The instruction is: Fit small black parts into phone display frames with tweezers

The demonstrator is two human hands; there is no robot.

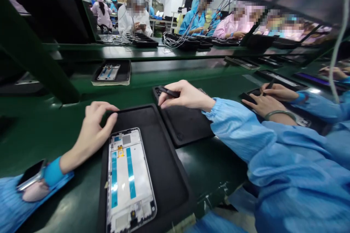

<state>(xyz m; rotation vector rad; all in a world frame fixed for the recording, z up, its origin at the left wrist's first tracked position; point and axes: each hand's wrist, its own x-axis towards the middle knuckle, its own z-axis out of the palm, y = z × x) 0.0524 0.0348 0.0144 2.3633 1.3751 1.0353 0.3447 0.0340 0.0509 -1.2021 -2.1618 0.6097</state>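
My left hand (94, 127) is closed at the far left corner of a black tray (175, 178), thumb and forefinger at its rim. Inside that tray lies a phone frame (142, 180), silvery white, with two blue strips and a small orange flex cable (120, 151). My right hand (186, 94) grips a slim black pen-like tool (170, 92); its exact kind is hard to make out. The fingertips of this hand are by the far edge where a second black tray (188, 123) sits beside the first one.
Another tray with a phone frame (109, 71) stands further back on the left. At right, a co-worker's hands (264, 103) work over a dark tray. A green post (41, 51) rises at left, and a white cable (337, 43) hangs at right. A shelf crosses the back.
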